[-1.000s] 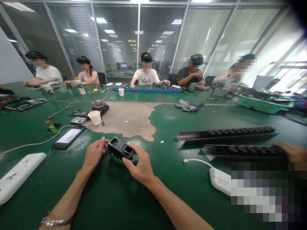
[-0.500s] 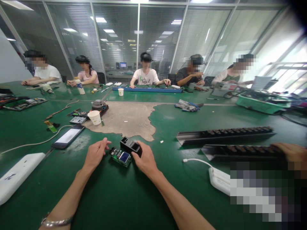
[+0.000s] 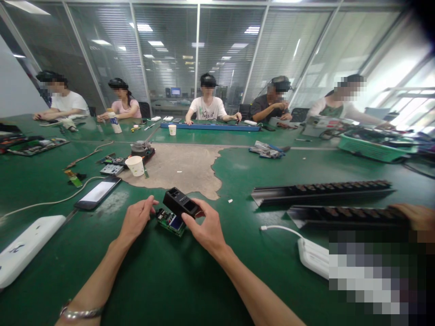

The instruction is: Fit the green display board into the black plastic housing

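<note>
My right hand [image 3: 207, 226] grips a black plastic housing [image 3: 180, 201] with cutouts in its face, thumb on the near side and fingers behind. It is tilted just above a green circuit board [image 3: 170, 224], covering part of it. The board carries a small dark display and lies on the green table. Beside the board's left end rests my left hand [image 3: 137, 219], fingers loosely bent and holding nothing; whether a fingertip touches the board I cannot tell.
A phone [image 3: 98, 194] and a white power bank [image 3: 30, 246] lie left. Beyond them stands a paper cup [image 3: 135, 166] by loose electronic parts. Two black rails [image 3: 319, 192] lie right, with another person's hand [image 3: 413, 217] at the nearer one. Several people sit across the table.
My right hand has raised the black housing slightly and brought it left over the circuit board, hiding more of the display. My left hand has barely moved.
</note>
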### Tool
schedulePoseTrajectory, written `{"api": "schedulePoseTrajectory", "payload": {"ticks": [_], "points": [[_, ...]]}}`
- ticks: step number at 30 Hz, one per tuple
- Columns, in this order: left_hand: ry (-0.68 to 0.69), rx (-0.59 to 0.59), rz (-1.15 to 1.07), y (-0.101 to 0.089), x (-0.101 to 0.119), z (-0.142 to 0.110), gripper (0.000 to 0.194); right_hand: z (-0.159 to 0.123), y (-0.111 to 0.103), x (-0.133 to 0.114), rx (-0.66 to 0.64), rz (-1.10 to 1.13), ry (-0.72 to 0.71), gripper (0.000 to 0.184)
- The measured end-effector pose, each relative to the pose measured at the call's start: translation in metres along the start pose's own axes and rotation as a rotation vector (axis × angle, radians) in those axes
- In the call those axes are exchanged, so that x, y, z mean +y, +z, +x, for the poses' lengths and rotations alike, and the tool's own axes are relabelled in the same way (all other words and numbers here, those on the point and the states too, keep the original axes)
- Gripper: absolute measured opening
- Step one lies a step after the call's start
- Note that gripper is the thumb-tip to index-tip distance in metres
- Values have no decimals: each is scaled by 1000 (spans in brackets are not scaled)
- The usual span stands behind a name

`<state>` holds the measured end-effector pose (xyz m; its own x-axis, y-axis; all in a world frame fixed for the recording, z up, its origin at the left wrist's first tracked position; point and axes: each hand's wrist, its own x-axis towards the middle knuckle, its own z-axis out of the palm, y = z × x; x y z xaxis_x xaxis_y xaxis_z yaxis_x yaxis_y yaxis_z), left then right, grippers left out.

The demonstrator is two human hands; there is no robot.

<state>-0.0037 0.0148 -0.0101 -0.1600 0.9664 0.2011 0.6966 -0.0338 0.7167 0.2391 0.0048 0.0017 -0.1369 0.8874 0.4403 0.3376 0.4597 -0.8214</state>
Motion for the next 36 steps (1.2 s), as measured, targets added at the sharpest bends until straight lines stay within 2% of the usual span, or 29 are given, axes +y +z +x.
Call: {"api": "schedulePoseTrajectory", "payload": {"ticks": [5,11,18,28,36], "points": [[13,21,-18,-1,5,-2,59,-10,8,-4,-70,-51,-92,42],[110,-8,-43,-2,10,-4,56,-14,11,-5,-121,-133,-195,48],[86,64,-91,-5,5,-3,53,-15,10,-6,-127,-169,-201,48],[166,56,-158,-5,7,-4,47,-16,9,-9,-146,-215,-218,50],[234,27,-23,-5,6,-2,36,-18,11,-5,-219,-247,-206,58]]}}
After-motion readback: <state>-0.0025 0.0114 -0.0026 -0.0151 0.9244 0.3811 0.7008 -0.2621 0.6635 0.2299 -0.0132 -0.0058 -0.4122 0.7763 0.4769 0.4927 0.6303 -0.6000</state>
